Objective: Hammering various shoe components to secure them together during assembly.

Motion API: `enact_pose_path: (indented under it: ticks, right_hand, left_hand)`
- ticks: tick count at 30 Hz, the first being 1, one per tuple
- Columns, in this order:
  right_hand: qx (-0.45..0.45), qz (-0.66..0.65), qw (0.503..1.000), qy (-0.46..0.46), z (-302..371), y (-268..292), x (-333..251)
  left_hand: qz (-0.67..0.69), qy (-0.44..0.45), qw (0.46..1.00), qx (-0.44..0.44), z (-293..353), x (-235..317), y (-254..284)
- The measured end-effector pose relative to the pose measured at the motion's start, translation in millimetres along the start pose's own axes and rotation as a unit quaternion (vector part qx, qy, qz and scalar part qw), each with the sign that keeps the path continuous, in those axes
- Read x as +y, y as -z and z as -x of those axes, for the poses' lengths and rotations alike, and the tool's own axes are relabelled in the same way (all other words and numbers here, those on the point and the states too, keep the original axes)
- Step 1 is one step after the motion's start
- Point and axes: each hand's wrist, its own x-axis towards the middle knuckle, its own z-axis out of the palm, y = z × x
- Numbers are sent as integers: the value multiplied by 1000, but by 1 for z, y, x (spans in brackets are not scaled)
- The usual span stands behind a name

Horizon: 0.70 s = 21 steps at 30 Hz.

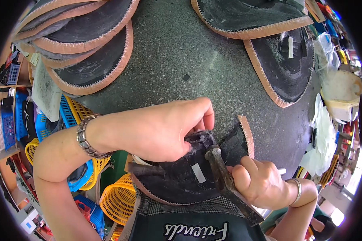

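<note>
My left hand (157,130) presses down on a dark, fuzzy shoe piece (181,176) with a tan stitched edge, its fingers folding the material near the middle. A dark metal tool (227,184), like pliers or a hammer, is gripped in my right hand (257,182), its head touching the folded fabric beside my left fingers. A small white tag lies on the piece. The work sits at the near edge of a grey speckled table (181,52). I wear a beaded bracelet on the left wrist and a bangle on the right.
Stacks of similar dark pieces with tan stitched rims lie at the back left (88,44) and back right (281,64). Yellow and blue plastic baskets (116,199) stand below the table's left side. Plastic bags and a white container (342,94) crowd the right.
</note>
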Motion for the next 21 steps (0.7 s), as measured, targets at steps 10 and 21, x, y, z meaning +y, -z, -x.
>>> enact_pose_path:
  ticks: [10, 21]
  right_hand:
    - [-6, -50, 999, -20, 1, 2, 2]
    - [-37, -122, 990, -65, -19, 9, 16]
  left_hand:
    - [-110, -72, 985, 108, 8, 2, -5]
    - [-214, -114, 933, 267, 9, -9, -11]
